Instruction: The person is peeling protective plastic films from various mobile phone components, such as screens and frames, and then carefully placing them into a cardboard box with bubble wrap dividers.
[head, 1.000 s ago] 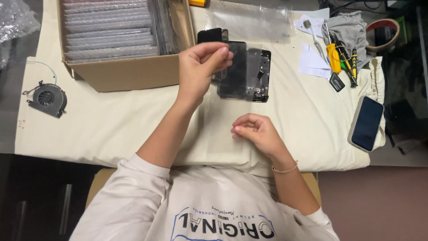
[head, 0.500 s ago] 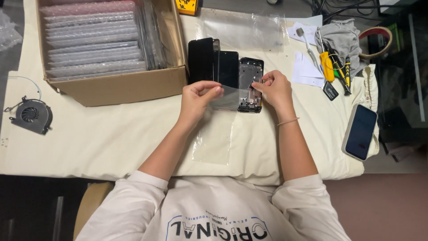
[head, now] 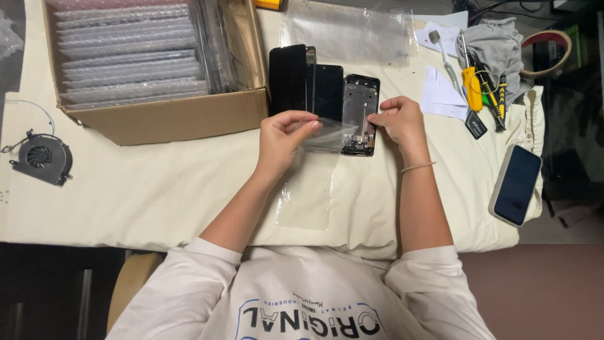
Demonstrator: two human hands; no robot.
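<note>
My left hand (head: 284,133) pinches the top edge of a clear plastic sleeve (head: 308,192), which hangs down over the cream cloth. My right hand (head: 400,123), with a thin bracelet on the wrist, grips the right edge of an opened black phone frame (head: 360,101) lying on the cloth. The sleeve's upper corner overlaps the lower part of that frame. Just left of the frame lie two black phone screens (head: 288,75), one partly over the other (head: 329,92).
A cardboard box (head: 170,116) of bubble-wrapped parts stands at the back left. A small black fan (head: 41,157) lies at the far left. Screwdrivers with yellow handles (head: 473,80), white papers, a grey rag and a tape roll (head: 546,51) sit back right. A dark phone (head: 516,184) lies right.
My right hand has come up from the cloth near my body to the phone frame. My left hand has dropped slightly from the phone parts and now holds the clear sleeve.
</note>
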